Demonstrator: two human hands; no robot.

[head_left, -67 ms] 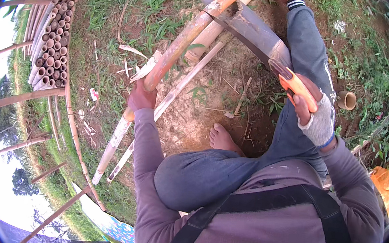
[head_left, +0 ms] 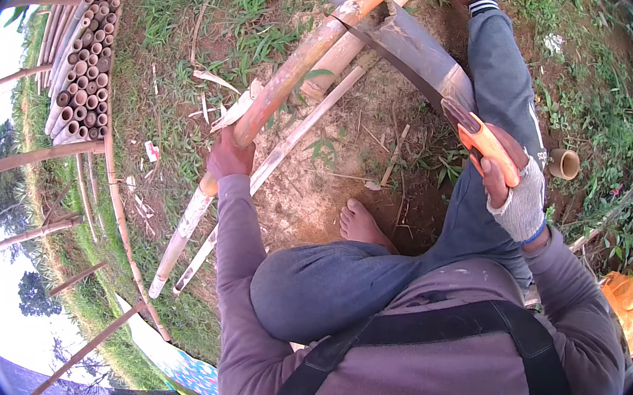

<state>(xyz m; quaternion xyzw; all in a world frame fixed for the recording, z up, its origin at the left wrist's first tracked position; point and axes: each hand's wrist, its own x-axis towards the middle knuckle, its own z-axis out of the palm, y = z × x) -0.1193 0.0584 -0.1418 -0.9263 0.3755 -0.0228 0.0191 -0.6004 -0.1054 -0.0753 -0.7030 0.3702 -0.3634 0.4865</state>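
Note:
My right hand [head_left: 508,176], in a pale fingerless glove, is closed around the orange handle of a handsaw [head_left: 494,149]. The dark blade slants up and left, and its far end meets a long reddish-tan bamboo pole [head_left: 300,63]. My left hand [head_left: 229,155], bare, is wrapped around this pole lower down. The pole rests across a thick grey bamboo piece [head_left: 420,45] lying on the ground. Under the blade a second, paler bamboo pole [head_left: 334,60] runs beside the first.
A narrow bamboo strip [head_left: 278,154] lies on the dirt near my bare foot [head_left: 364,226]. Beyond a bamboo rail at left is a stack of cut bamboo tubes [head_left: 87,85]. A short bamboo ring [head_left: 564,163] and an orange bag [head_left: 626,307] are at right.
My right hand and the saw have shifted slightly right and down, drawing the blade back a little. My left hand stays on the pole.

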